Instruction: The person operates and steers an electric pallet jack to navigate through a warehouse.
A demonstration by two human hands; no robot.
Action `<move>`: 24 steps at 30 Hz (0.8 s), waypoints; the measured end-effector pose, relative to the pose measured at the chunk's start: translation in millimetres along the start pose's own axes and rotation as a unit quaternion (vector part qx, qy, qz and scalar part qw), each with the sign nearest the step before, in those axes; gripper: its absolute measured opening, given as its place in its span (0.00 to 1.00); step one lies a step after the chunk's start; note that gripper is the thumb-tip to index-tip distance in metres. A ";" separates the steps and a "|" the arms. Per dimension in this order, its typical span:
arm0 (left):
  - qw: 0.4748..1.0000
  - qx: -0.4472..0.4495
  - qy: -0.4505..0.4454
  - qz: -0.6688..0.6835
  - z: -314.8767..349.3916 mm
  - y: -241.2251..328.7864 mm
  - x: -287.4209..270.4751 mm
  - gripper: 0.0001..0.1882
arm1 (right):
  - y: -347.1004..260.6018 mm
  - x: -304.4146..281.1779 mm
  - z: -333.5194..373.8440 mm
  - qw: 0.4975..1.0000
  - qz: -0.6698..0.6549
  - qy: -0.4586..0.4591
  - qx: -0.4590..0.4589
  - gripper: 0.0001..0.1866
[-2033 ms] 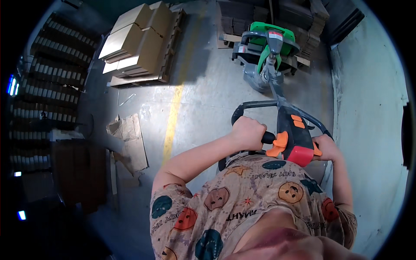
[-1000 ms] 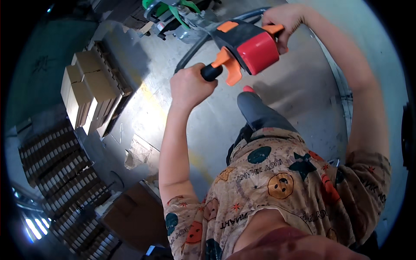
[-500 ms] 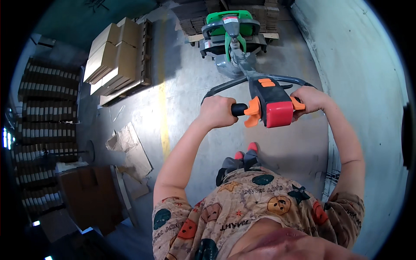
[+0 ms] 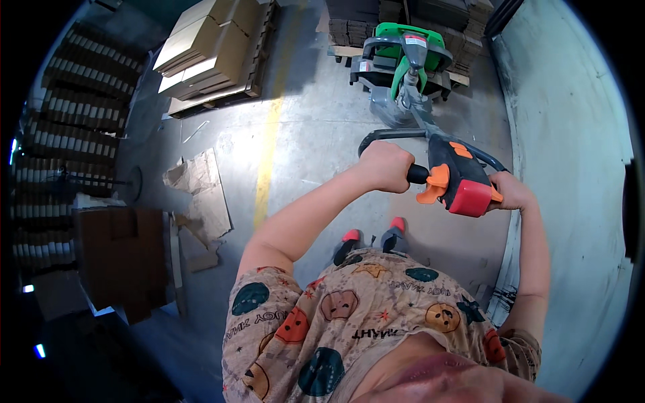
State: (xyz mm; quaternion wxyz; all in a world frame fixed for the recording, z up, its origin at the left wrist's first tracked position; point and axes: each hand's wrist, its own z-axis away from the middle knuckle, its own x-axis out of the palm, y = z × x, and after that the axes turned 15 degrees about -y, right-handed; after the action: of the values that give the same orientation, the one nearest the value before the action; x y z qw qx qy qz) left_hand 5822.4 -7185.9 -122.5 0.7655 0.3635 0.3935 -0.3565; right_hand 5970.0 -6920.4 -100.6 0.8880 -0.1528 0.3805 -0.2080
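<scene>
Both my arms reach forward to the control handle [image 4: 449, 153] of a green and grey electric pallet truck [image 4: 403, 60]. My left hand [image 4: 388, 166] is closed round the handle's left grip [image 4: 417, 174], beside an orange thumb lever [image 4: 435, 185]. On the right side, my right hand [image 4: 514, 191] wraps the other grip, which its fingers mostly hide. A red button block [image 4: 469, 197] forms the handle's near end, with orange buttons [image 4: 460, 150] farther up. The truck's body stands at the far end, close to stacked flat cardboard.
A pallet [image 4: 259, 75] of cardboard stacks [image 4: 213, 59] stands far left. Torn cardboard [image 4: 203, 195] lies on the floor beside a yellow line [image 4: 267, 164]. Brown stacked cardboard [image 4: 121, 258] is at near left, bundled stacks [image 4: 74, 134] beyond. A pale wall [image 4: 571, 134] runs along the right.
The handle and both hands have shifted right and slightly nearer in the view. The truck body also appears farther right, and my feet stand wider apart. Both hands keep their grip.
</scene>
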 end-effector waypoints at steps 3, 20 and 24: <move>1.000 0.017 0.002 0.010 11.6 -7.3 -7.1 0.09 | -25.7 -6.5 9.5 1.000 -0.010 -0.004 0.009 0.25; 0.999 0.018 -0.037 0.033 79.4 -2.8 -88.4 0.11 | -91.1 -59.7 62.9 0.998 -0.005 -0.058 0.025 0.26; 0.999 -0.003 -0.030 0.023 84.9 6.5 -99.8 0.11 | -87.1 -66.3 78.7 0.999 0.005 -0.044 -0.031 0.25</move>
State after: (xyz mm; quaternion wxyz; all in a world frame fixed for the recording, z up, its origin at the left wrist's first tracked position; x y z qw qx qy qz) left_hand 5813.4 -7227.8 1.5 0.7857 0.3595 0.3632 -0.3487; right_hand 5964.8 -6954.8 29.6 0.8998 -0.1874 0.3477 -0.1852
